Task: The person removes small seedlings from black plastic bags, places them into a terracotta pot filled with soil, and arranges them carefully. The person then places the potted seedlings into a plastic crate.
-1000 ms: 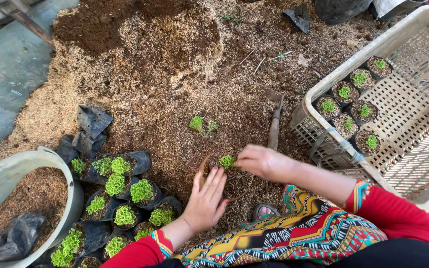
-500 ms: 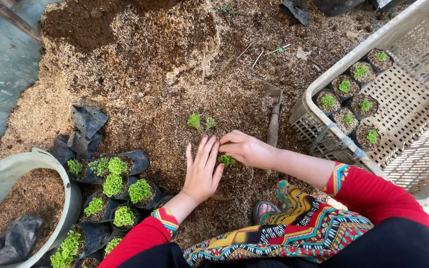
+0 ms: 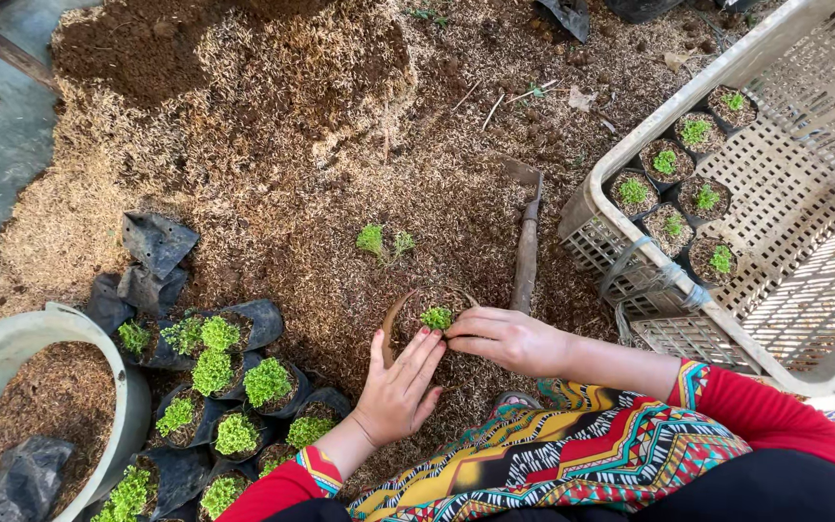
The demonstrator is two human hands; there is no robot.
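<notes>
A small green seedling [image 3: 436,317] stands in a soil-filled pot bag [image 3: 405,307] on the husk-covered ground. My left hand [image 3: 400,387] lies flat with fingers together against the near left side of that pot. My right hand [image 3: 503,339] touches the soil on the seedling's right, fingers bent and pressing by its stem. Two loose seedlings [image 3: 385,241] lie on the husk mix just beyond the pot. Neither hand grips anything that I can see.
A grey plastic crate [image 3: 775,203] at right holds several potted seedlings. A cluster of black bags with seedlings [image 3: 224,387] sits at lower left, beside a basin of husk mix [image 3: 41,406]. A trowel [image 3: 528,242] lies by the crate. Dark soil heap [image 3: 128,48] far left.
My left hand has slid forward and right until it rests against the pot. My right hand has stayed at the seedling. The view has shifted slightly.
</notes>
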